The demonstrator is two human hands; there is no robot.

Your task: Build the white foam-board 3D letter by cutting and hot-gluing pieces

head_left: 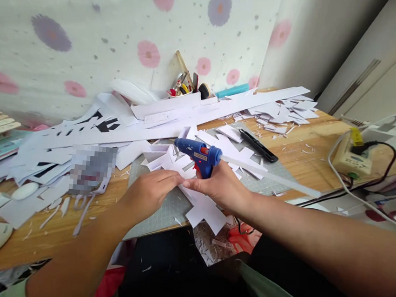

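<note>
Head view: right grip [227, 188] clasps the glue gun [193, 151]; left grip [153, 192], closure I cannot tell, crosses the mat's [171, 211] left edge.

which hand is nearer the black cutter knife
The right hand, gripping the blue glue gun: the black cutter knife lies beyond it, forward and to the right. The left hand is farther away, to the left.
</note>
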